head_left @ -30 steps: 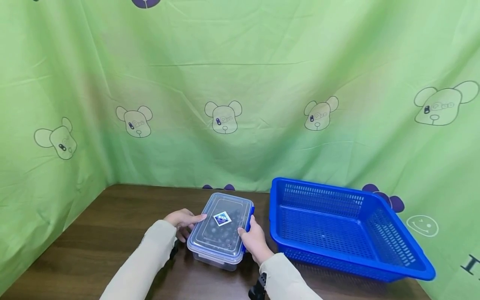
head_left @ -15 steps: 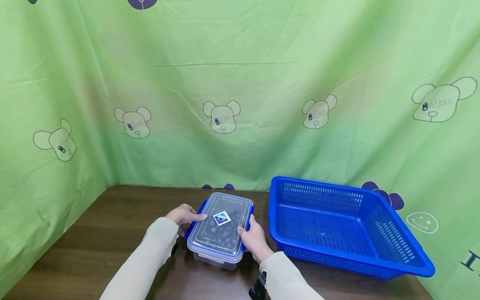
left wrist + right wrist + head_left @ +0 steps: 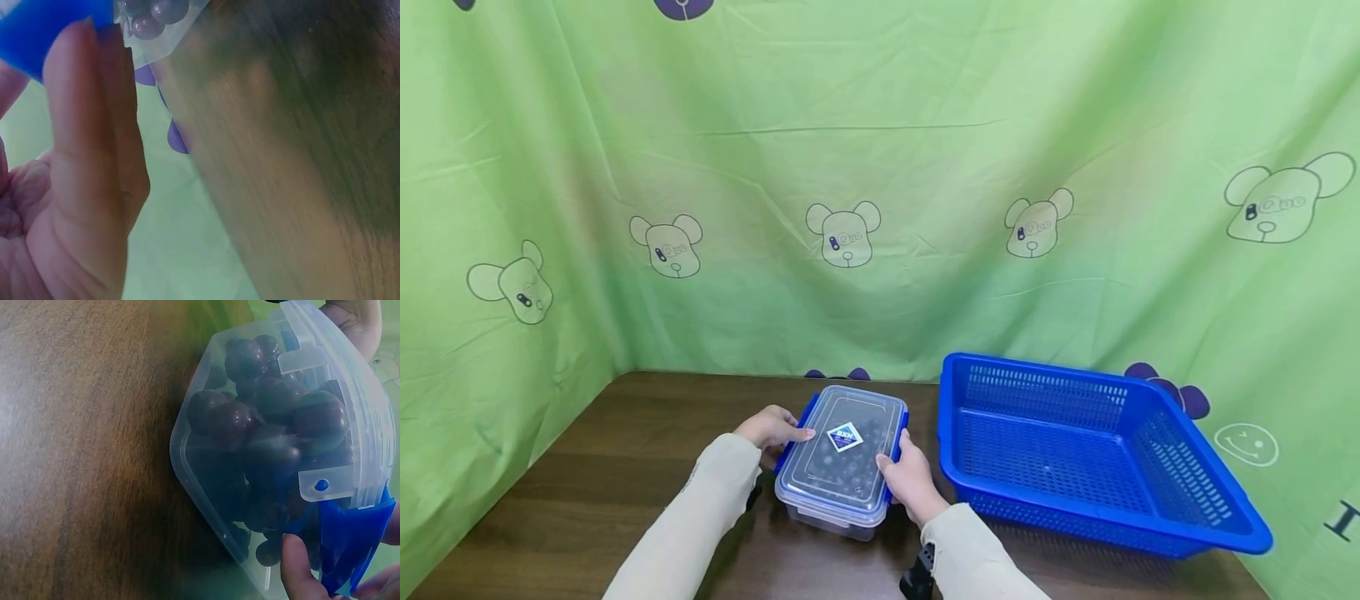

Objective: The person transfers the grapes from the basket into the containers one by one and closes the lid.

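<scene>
A clear plastic food container [image 3: 831,479] with a translucent lid and a diamond-shaped label sits on the table. Dark round balls [image 3: 269,444], perhaps fruit, show through its wall in the right wrist view. Along its left side, my left hand [image 3: 770,427] holds the edge, thumb on the lid. In the left wrist view, fingers [image 3: 84,125] press on a blue latch [image 3: 37,31]. My right hand [image 3: 913,482] grips the opposite side, thumb over the lid rim, by the other blue latch [image 3: 356,540]. Part of each hand is hidden by the container.
To the right stands a blue plastic basket [image 3: 1105,517] with slotted walls and nothing visible inside. The brown wooden table [image 3: 572,483] meets a green printed curtain [image 3: 925,125] at the back and sides.
My left hand has moved slightly up. The left blue latch came into view, sticking outward, and now lies closer against the container's side. My right hand and the container stay put.
</scene>
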### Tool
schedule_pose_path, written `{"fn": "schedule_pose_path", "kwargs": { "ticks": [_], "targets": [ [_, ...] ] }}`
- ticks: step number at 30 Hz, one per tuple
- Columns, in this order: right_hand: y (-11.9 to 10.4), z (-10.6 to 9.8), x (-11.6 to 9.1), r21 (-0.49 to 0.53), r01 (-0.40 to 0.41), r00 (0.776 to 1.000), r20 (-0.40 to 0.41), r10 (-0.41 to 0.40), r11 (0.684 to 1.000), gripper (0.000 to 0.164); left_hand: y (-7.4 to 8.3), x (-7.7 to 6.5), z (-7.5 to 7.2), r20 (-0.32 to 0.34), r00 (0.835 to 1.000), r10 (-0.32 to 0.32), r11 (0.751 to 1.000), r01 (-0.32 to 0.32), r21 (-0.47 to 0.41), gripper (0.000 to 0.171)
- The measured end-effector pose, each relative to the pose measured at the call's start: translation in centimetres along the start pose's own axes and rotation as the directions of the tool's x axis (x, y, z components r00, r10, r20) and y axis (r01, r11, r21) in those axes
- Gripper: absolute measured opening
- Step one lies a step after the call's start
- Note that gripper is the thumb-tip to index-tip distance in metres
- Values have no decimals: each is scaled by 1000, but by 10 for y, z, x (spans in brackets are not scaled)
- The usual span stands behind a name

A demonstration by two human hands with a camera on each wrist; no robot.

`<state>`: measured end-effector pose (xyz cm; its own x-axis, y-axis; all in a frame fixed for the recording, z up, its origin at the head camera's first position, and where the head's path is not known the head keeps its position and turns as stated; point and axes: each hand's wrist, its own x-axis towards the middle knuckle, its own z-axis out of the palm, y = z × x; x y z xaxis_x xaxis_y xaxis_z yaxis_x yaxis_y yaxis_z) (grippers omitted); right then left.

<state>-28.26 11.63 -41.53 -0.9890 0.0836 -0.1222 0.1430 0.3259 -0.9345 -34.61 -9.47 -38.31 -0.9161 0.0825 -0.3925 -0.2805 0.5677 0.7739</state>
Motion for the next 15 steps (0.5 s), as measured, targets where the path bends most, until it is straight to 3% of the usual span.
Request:
{"fn": "schedule_pose_path", "kwargs": {
  "ticks": [6, 15],
  "targets": [
    [0, 1, 0, 4, -9, 1000, 2, 9, 1000, 68, 0, 0, 0, -2, 1000, 2, 999, -2, 55, 38],
    [1, 0, 0, 9, 0, 1000, 5, 0, 1000, 68, 5, -2, 2, -27, 997, 68, 995, -66, 74, 20]
  ]
}}
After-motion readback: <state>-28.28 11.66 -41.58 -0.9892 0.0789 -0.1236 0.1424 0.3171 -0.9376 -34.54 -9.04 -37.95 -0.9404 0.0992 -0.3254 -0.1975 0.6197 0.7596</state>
